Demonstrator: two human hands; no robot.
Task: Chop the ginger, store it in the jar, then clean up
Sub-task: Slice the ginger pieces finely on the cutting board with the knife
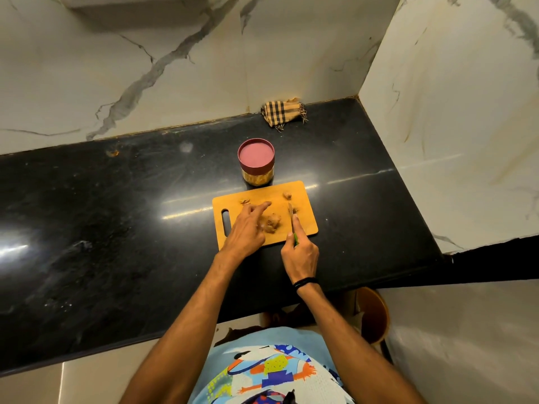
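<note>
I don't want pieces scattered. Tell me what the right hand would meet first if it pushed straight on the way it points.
Most likely the small ginger piece at the far edge of the cutting board: the right hand grips the knife, whose tip points almost at it. Blade height is unclear.

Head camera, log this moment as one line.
phase: chopping | left hand: beside ginger chunk on cutting board | right hand: grips knife | jar: lidded, behind board
</note>
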